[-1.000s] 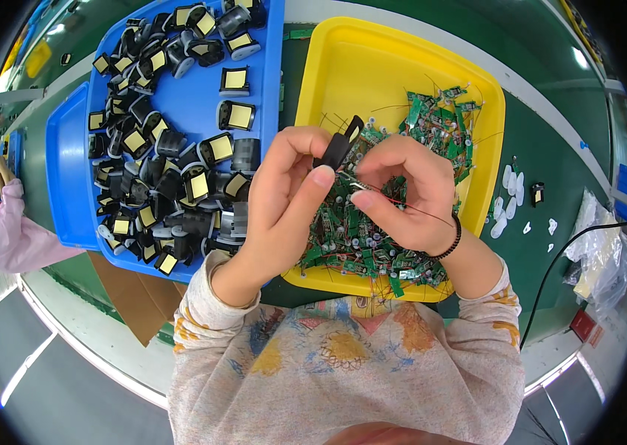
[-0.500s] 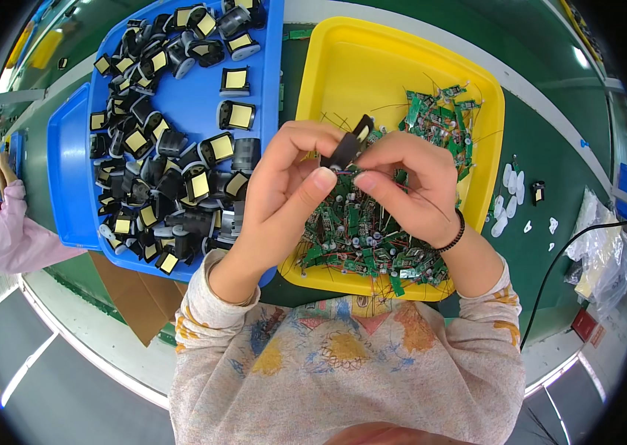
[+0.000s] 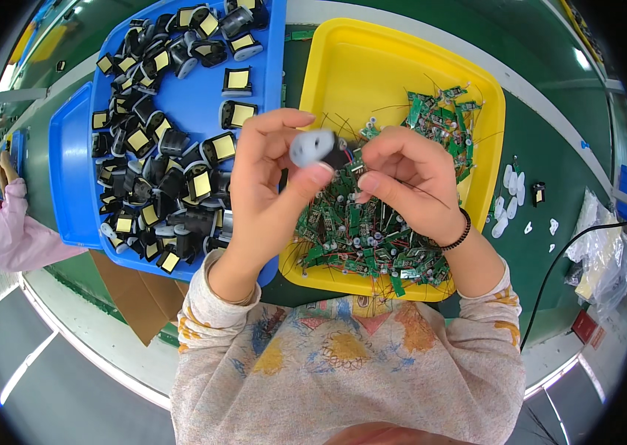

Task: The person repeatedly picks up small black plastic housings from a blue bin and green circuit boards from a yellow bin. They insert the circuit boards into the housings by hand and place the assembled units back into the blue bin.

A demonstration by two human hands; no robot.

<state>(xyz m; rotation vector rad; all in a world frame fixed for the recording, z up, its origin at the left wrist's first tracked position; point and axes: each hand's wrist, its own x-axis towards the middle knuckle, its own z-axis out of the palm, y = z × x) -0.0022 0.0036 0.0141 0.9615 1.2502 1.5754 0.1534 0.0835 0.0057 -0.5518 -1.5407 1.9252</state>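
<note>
My left hand [image 3: 258,196] is closed on a small black plastic housing, whose pale grey oval end piece [image 3: 312,147] is turned upward and slightly blurred. Close beside it, my right hand [image 3: 416,174] pinches a small green circuit board [image 3: 356,159] at the housing's open side. Thin wires show between the two parts, and a dark wire trails over my right fingers. Whether the board sits partly inside the housing, I cannot tell. Both hands hover above a yellow tray [image 3: 332,81] holding a heap of green circuit boards [image 3: 373,252] with wires.
On the left, a blue tray [image 3: 202,85] holds many black housings [image 3: 135,141] with cream pads. Another blue tray [image 3: 68,170] lies beyond it. White oval pieces [image 3: 513,182], a clear plastic bag [image 3: 599,252] and a black cable [image 3: 550,278] lie right. A person in pink [image 3: 24,230] sits far left.
My left hand has turned the housing, so its pale oval end now faces up instead of its black side and cream pad. It has shifted slightly left; my right hand stays nearly in place.
</note>
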